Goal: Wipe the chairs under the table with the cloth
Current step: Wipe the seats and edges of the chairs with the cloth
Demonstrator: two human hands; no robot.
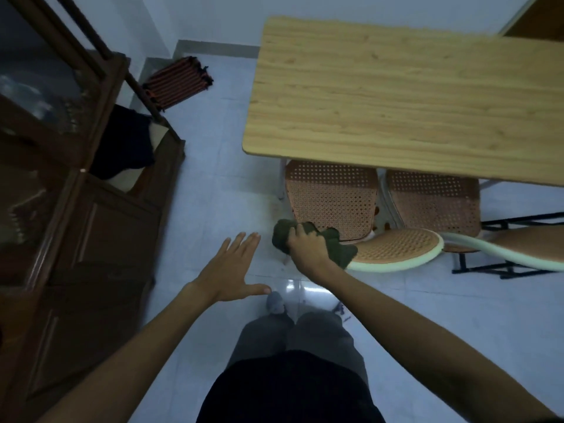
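Two chairs with orange woven-cane seats are tucked under a light wooden table (pixel 396 96). The left chair (pixel 332 199) has a pale green rimmed backrest (pixel 396 250) facing me; the right chair (pixel 433 199) has its backrest (pixel 525 245) at the frame's right edge. My right hand (pixel 306 245) is shut on a dark green cloth (pixel 338 248), pressed against the left end of the left chair's backrest. My left hand (pixel 232 270) hovers open over the floor, fingers spread, left of the chair and touching nothing.
A dark wooden cabinet (pixel 76 193) with glass doors fills the left side, with dark fabric (pixel 125 141) on its ledge. A striped folded mat (pixel 177 82) lies on the tiled floor by the far wall. A black metal frame (pixel 503 270) sits on the right.
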